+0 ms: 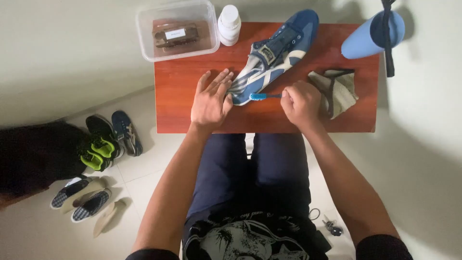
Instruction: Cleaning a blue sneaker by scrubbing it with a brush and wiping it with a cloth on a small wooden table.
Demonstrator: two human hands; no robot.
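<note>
head view: blue sneaker (274,58) lies diagonal mid-desk (192,115), toe poking past the far edge | left hand (210,101) flat and open on its heel | right hand (301,102) fisted round a blue toothbrush (262,96) | bare wood along the near edge | clear tub (177,30) holds a brown brush (175,34)

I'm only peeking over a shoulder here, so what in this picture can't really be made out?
Head view:
- Heel of the blue shoe: covered by the left hand.
- Toothbrush handle: buried in the right hand.
- Brown block in the clear box: too small to identify.
- Blue bottle: partly crossed by a dark strap.
- Floor keys: tiny.
</note>
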